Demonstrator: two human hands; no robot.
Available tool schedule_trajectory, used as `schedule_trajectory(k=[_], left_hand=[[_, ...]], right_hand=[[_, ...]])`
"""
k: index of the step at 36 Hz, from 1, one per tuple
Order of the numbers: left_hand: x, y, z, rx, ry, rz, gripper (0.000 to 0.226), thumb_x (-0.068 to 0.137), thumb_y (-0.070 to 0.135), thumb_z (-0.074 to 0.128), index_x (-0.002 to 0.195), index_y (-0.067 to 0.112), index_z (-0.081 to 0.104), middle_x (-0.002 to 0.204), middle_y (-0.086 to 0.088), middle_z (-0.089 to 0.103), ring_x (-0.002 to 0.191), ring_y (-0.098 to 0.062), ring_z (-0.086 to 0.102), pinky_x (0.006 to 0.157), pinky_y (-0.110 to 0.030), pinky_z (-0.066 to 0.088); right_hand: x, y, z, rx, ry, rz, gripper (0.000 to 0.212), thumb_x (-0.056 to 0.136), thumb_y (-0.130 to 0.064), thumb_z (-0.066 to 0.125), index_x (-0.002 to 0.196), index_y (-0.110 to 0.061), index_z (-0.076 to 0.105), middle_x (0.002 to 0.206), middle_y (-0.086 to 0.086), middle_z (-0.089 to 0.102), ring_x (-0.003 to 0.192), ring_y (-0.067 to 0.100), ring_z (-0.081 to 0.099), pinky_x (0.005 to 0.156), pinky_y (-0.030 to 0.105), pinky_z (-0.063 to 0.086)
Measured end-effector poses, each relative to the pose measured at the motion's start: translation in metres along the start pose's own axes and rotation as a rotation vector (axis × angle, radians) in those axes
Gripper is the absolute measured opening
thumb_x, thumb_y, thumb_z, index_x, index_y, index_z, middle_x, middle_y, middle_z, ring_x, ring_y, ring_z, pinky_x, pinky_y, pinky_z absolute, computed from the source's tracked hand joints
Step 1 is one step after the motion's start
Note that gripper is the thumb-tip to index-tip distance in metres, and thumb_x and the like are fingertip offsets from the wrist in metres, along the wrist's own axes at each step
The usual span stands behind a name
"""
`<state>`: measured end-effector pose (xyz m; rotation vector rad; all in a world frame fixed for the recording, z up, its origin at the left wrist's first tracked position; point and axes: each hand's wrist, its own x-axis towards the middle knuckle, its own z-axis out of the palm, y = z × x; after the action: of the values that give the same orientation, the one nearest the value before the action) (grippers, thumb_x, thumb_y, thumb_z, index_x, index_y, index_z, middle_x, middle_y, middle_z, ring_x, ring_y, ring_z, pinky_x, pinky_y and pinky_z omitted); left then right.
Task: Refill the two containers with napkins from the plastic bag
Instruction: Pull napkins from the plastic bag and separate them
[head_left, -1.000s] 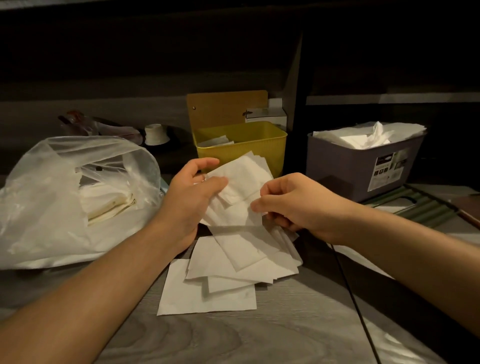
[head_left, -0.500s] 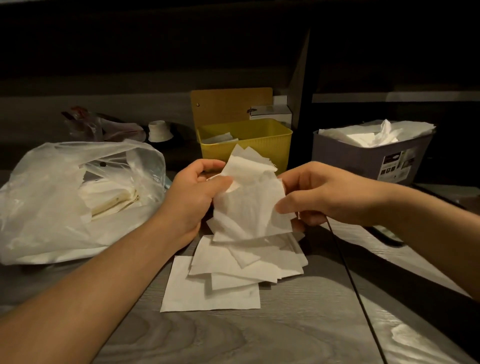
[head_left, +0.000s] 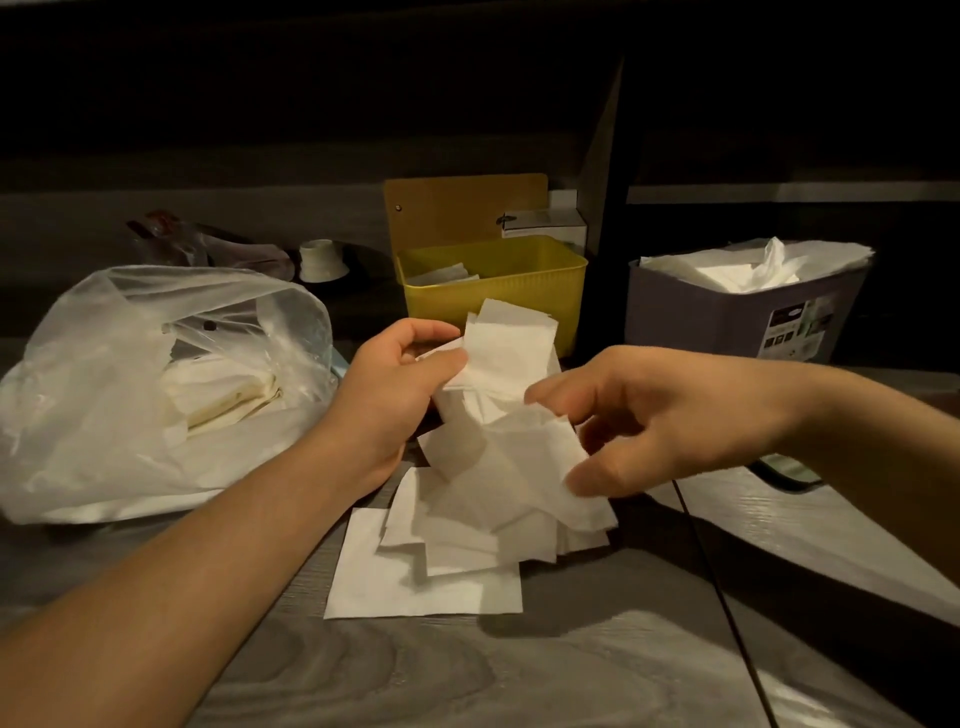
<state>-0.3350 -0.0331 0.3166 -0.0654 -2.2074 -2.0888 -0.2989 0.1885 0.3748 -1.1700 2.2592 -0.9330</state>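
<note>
My left hand (head_left: 392, 395) grips a small stack of white napkins (head_left: 506, 353) above the table, just in front of the yellow container (head_left: 524, 291). My right hand (head_left: 649, 421) pinches another white napkin (head_left: 530, 457) between thumb and fingers, over a loose pile of napkins (head_left: 441, 566) on the table. The yellow container holds only a few napkins. A grey-purple container (head_left: 727, 322) at the right is heaped with napkins. The clear plastic bag (head_left: 130, 384) lies at the left with a napkin stack inside.
A wooden board (head_left: 462, 208) and a small white box (head_left: 545, 226) stand behind the yellow container. A small white cup (head_left: 322, 260) and a crumpled wrapper (head_left: 208, 247) sit at the back left. A seam (head_left: 727, 613) splits the grey wood-grain table.
My right hand let go of the held stack, dropped lower and took a napkin from the pile. My left hand keeps its stack raised.
</note>
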Motion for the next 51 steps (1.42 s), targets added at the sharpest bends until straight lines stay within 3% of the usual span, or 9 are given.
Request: schedule_trajectory(k=[11, 15, 20, 30, 34, 38, 42, 48, 51], left_hand=[[-0.002, 0.001, -0.001, 0.079, -0.022, 0.051, 0.02, 0.099, 0.016, 0.062, 0.118, 0.022, 0.064, 0.112, 0.001, 0.068, 0.1, -0.017, 0.068, 0.076, -0.028, 0.061], [-0.003, 0.001, -0.001, 0.053, -0.062, 0.079, 0.014, 0.097, 0.004, 0.06, 0.107, 0.013, 0.065, 0.091, 0.002, 0.069, 0.081, -0.009, 0.068, 0.069, -0.025, 0.055], [-0.002, 0.0, -0.001, 0.039, -0.096, 0.028, 0.028, 0.093, 0.009, 0.068, 0.115, 0.026, 0.066, 0.113, -0.002, 0.071, 0.101, -0.022, 0.071, 0.075, -0.034, 0.06], [-0.006, 0.003, -0.002, 0.077, -0.17, 0.013, 0.041, 0.091, 0.008, 0.071, 0.121, 0.033, 0.061, 0.118, -0.004, 0.067, 0.102, -0.026, 0.07, 0.079, -0.048, 0.063], [-0.006, 0.002, -0.002, 0.056, -0.181, 0.017, 0.039, 0.092, 0.006, 0.069, 0.12, 0.032, 0.061, 0.116, -0.005, 0.069, 0.099, -0.024, 0.072, 0.078, -0.043, 0.064], [-0.007, 0.002, -0.001, 0.072, -0.186, 0.033, 0.039, 0.093, 0.005, 0.067, 0.121, 0.03, 0.061, 0.113, -0.006, 0.07, 0.093, -0.023, 0.073, 0.075, -0.042, 0.064], [-0.006, 0.002, -0.001, 0.1, -0.189, 0.047, 0.039, 0.093, 0.004, 0.066, 0.123, 0.028, 0.06, 0.109, -0.005, 0.071, 0.087, -0.018, 0.074, 0.072, -0.039, 0.064], [-0.006, 0.002, 0.0, 0.16, -0.172, 0.074, 0.039, 0.093, 0.005, 0.066, 0.121, 0.033, 0.061, 0.111, 0.001, 0.068, 0.091, -0.014, 0.071, 0.078, -0.039, 0.063], [-0.007, 0.003, 0.001, 0.158, -0.176, 0.074, 0.039, 0.093, 0.005, 0.067, 0.12, 0.032, 0.062, 0.111, -0.003, 0.068, 0.094, -0.022, 0.071, 0.079, -0.047, 0.063]], right_hand=[[-0.015, -0.016, -0.021, 0.512, -0.091, -0.199, 0.032, 0.078, -0.007, 0.054, 0.091, -0.023, 0.078, 0.088, -0.002, 0.074, 0.08, 0.01, 0.072, 0.069, 0.021, 0.058], [-0.01, -0.007, -0.025, 0.658, 0.217, -0.195, 0.025, 0.077, -0.003, 0.056, 0.085, -0.014, 0.078, 0.08, -0.002, 0.074, 0.071, 0.008, 0.071, 0.06, 0.018, 0.057], [0.005, 0.02, -0.016, 0.382, 0.654, 0.143, 0.009, 0.095, -0.004, 0.059, 0.089, -0.01, 0.063, 0.088, 0.008, 0.071, 0.08, 0.023, 0.071, 0.07, 0.029, 0.059], [0.009, 0.02, -0.016, 0.397, 0.901, 0.239, 0.005, 0.096, -0.013, 0.063, 0.098, -0.009, 0.066, 0.091, 0.005, 0.071, 0.083, 0.018, 0.074, 0.064, 0.027, 0.061], [0.007, 0.024, -0.014, -0.009, 0.779, 0.395, 0.023, 0.099, -0.012, 0.058, 0.12, -0.022, 0.059, 0.105, -0.002, 0.068, 0.072, 0.017, 0.073, 0.06, 0.025, 0.059], [0.01, 0.028, -0.006, -0.769, 0.767, 0.257, 0.043, 0.094, -0.015, 0.061, 0.136, -0.023, 0.056, 0.129, 0.001, 0.056, 0.108, 0.021, 0.057, 0.084, 0.031, 0.05], [0.011, 0.011, 0.004, -0.608, 0.525, 0.067, 0.034, 0.095, -0.018, 0.06, 0.125, -0.033, 0.064, 0.12, -0.016, 0.058, 0.103, 0.002, 0.055, 0.083, 0.018, 0.047], [0.018, -0.001, 0.025, -0.427, 0.074, 0.195, 0.064, 0.099, -0.004, 0.044, 0.145, -0.048, 0.04, 0.122, -0.017, 0.049, 0.108, 0.006, 0.054, 0.092, 0.029, 0.052], [0.021, -0.002, 0.028, -0.385, 0.026, 0.207, 0.073, 0.098, -0.003, 0.041, 0.147, -0.054, 0.029, 0.108, -0.02, 0.04, 0.099, -0.014, 0.041, 0.077, 0.015, 0.046]])
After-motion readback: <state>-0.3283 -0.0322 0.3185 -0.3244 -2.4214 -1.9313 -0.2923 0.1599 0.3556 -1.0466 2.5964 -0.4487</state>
